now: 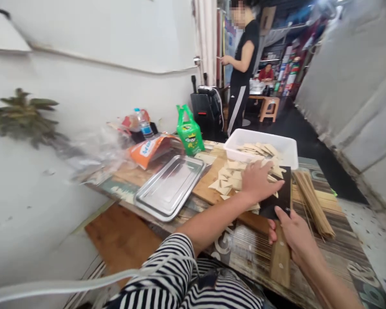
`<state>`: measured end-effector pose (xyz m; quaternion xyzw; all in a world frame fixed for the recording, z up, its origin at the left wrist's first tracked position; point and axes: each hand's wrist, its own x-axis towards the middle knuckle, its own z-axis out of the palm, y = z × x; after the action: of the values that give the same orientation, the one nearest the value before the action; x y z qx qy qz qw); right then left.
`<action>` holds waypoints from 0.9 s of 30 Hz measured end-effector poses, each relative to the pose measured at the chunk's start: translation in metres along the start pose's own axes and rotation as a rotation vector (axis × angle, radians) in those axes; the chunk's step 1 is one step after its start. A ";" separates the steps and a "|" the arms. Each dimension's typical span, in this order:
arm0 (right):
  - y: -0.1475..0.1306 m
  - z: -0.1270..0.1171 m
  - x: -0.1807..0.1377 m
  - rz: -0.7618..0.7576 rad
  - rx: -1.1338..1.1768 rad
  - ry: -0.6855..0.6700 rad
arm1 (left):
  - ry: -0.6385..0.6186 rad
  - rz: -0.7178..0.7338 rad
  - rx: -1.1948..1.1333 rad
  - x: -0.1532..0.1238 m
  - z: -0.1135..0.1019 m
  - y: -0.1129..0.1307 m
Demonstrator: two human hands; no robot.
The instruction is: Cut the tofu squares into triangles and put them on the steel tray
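My right hand [297, 236] is wrapped round the wooden handle of a cleaver [281, 257], whose dark, broad blade lies nearly flat at the right edge of a wooden cutting board [206, 189]. Fingers spread, my left hand [259, 182] rests over pale, flat cut pieces [227, 178] that look like dried tofu; some of them lie on the blade. The palm hides how many pieces are under it. Just beyond stands a white plastic tub [260, 148] with more such pieces inside.
Left of the board is a metal tray [170, 189]. Behind it are an orange packet [151, 150], a green bag [189, 133] and a bottle [143, 124]. Bundled thin sticks [315, 206] lie at right. A person [242, 64] stands past the table; another sits farther back.
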<state>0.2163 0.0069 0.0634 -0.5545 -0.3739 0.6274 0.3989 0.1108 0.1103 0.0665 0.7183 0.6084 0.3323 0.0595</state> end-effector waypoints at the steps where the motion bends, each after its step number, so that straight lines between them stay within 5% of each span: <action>1: -0.009 0.011 -0.003 0.006 -0.009 -0.008 | 0.004 -0.018 0.001 0.001 -0.012 -0.004; 9: -0.040 0.137 -0.005 0.098 -0.117 -0.247 | 0.072 -0.233 0.137 -0.020 -0.121 -0.091; 16: -0.006 0.229 0.034 0.225 -0.268 -0.387 | 0.112 -0.414 0.213 -0.059 -0.151 -0.206; 19: 0.004 0.243 0.057 0.224 -0.370 -0.405 | 0.144 -0.438 0.302 -0.068 -0.147 -0.241; 22: 0.001 0.242 0.082 0.174 -0.460 -0.393 | 0.040 -0.355 0.410 -0.074 -0.144 -0.257; 27: -0.019 0.199 0.102 0.044 -0.455 -0.340 | -0.175 -0.179 0.459 -0.083 -0.153 -0.250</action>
<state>0.0135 0.1030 0.0609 -0.5245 -0.5546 0.6198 0.1821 -0.1854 0.0489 0.0282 0.6823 0.7215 0.1155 -0.0237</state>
